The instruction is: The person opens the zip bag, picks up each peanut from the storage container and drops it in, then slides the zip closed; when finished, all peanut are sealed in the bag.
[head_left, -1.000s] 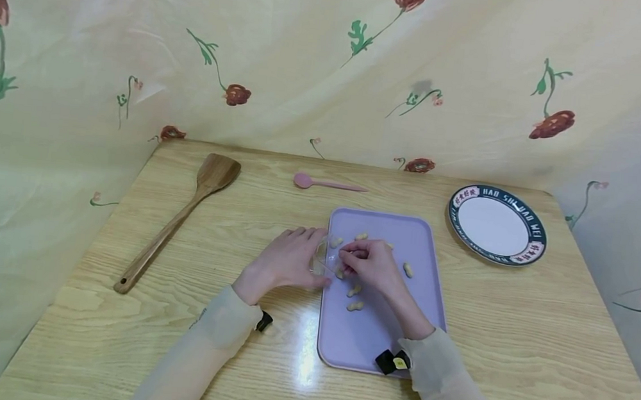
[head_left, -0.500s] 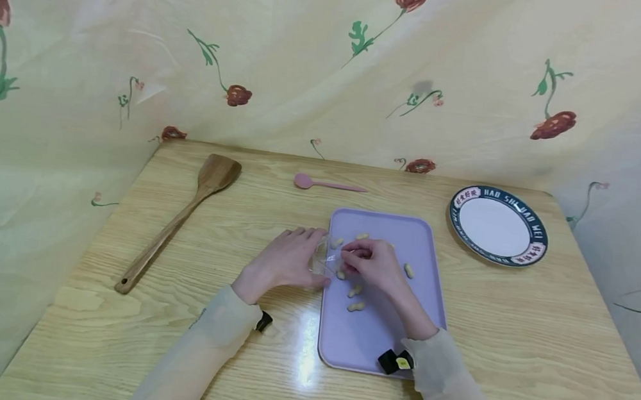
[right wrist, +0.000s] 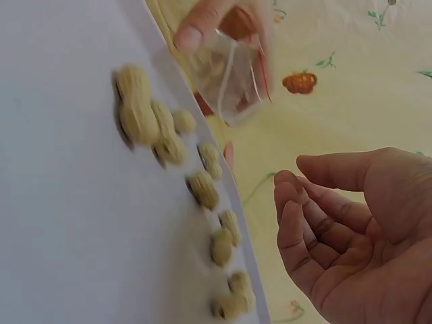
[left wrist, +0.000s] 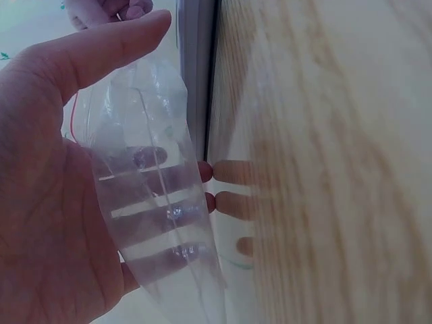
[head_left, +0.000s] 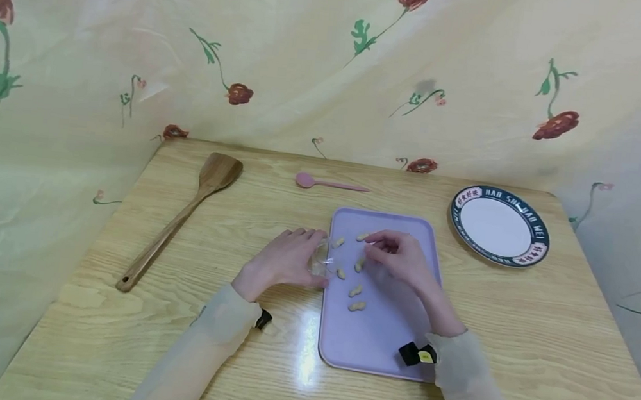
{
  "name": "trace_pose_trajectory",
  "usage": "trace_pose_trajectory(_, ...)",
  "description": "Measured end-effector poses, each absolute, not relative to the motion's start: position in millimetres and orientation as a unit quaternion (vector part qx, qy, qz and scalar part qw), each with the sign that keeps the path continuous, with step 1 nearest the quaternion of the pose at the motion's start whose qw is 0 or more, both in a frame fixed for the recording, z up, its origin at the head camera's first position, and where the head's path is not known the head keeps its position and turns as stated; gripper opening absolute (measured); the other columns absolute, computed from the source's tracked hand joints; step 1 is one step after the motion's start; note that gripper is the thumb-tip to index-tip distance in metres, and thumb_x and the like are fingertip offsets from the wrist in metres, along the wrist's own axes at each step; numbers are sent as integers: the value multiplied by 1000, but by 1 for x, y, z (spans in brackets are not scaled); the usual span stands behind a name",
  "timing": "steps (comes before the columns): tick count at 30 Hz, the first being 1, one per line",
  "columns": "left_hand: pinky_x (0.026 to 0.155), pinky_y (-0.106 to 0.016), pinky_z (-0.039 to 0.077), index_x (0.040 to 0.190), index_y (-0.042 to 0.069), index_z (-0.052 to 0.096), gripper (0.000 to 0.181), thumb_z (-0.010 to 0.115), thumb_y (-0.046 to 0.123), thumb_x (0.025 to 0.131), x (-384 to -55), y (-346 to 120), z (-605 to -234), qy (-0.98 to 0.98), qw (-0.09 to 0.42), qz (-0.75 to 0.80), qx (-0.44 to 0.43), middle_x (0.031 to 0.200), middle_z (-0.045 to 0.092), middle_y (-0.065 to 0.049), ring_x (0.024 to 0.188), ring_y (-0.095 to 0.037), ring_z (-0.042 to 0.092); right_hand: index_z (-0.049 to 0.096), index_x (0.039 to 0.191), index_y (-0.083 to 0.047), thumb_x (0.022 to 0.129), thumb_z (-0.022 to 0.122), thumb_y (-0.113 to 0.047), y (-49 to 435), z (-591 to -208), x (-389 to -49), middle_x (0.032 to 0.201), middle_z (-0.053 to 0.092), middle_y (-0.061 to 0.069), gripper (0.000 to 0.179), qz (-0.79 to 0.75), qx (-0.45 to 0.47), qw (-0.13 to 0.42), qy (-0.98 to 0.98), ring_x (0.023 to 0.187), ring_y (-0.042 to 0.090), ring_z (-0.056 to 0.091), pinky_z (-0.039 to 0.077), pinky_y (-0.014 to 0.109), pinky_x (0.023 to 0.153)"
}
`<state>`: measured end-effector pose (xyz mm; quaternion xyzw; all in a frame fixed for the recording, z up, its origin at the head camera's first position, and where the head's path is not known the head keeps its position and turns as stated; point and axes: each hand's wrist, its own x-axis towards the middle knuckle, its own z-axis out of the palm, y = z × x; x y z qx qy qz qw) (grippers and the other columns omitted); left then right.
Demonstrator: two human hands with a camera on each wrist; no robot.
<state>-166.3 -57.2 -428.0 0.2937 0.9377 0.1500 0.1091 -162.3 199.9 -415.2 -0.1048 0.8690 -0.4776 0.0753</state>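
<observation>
My left hand [head_left: 288, 258] holds a clear plastic bag [head_left: 322, 259] at the tray's left edge. In the left wrist view, the crinkled bag [left wrist: 155, 169] lies between the thumb and the fingers, which show through the film. A red line runs along one edge of the bag [right wrist: 233, 77] in the right wrist view. My right hand [head_left: 404, 256] hovers over the purple tray [head_left: 364, 346], among several unshelled peanuts [head_left: 356, 306]. Seen from its wrist, the right hand [right wrist: 358, 236] has loosely bent fingers, a gap to the thumb and nothing between them.
A wooden spatula [head_left: 176, 221] lies on the left of the table [head_left: 262, 201]. Behind the tray is a small pink spoon [head_left: 328, 184]. To the back right stands a white plate with a dark patterned rim [head_left: 497, 227]. Flowered cloth [head_left: 288, 49] hangs behind the table.
My right hand has let go of the bag's edge and moved right, away from it. A peanut below its fingers has come into sight. The left hand has stayed in place on the bag.
</observation>
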Motion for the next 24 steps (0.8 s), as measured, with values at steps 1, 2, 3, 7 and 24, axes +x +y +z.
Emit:
trace_pose_trajectory(1, 105, -47, 40, 147, 11, 41, 88, 73, 59, 81, -166, -58, -428, 937, 110, 151, 295, 142, 53, -8, 129, -28, 50, 69, 110, 6, 93, 69, -9, 204, -413, -163, 87, 68, 11, 23, -475, -106, 75, 871, 72, 18, 57, 46, 22, 59)
trace_pose_trajectory(2, 106, -47, 39, 147, 11, 41, 88, 73, 59, 81, -166, -58, -428, 937, 110, 153, 295, 142, 53, -8, 129, -28, 50, 69, 111, 7, 94, 68, -8, 209, -411, -164, 88, 67, 12, 23, -473, -108, 76, 871, 72, 18, 56, 45, 22, 60)
trace_pose_trajectory(3, 106, -47, 39, 147, 11, 41, 88, 73, 59, 81, -166, -59, -428, 936, 112, 153, 296, 143, 53, -8, 129, -28, 50, 68, 111, 8, 94, 68, -8, 214, -408, -165, 89, 67, 13, 24, -471, -108, 78, 872, 73, 18, 56, 46, 22, 60)
trace_pose_trajectory(7, 108, -47, 37, 147, 11, 42, 87, 74, 57, 81, -166, -62, -426, 933, 119, 162, 299, 145, 51, -7, 131, -28, 48, 67, 114, 9, 94, 68, -7, 231, -401, -169, 94, 67, 15, 25, -448, -120, 83, 882, 79, 19, 58, 47, 22, 66)
trace_pose_trajectory(24, 112, -47, 32, 149, 11, 40, 93, 75, 61, 79, -169, -70, -422, 932, 148, 165, 288, 149, 47, -8, 137, -27, 43, 68, 115, 5, 84, 75, 1, 285, -417, -171, 93, 67, 7, 31, -313, -228, 102, 916, 85, 21, 61, 53, 35, 74)
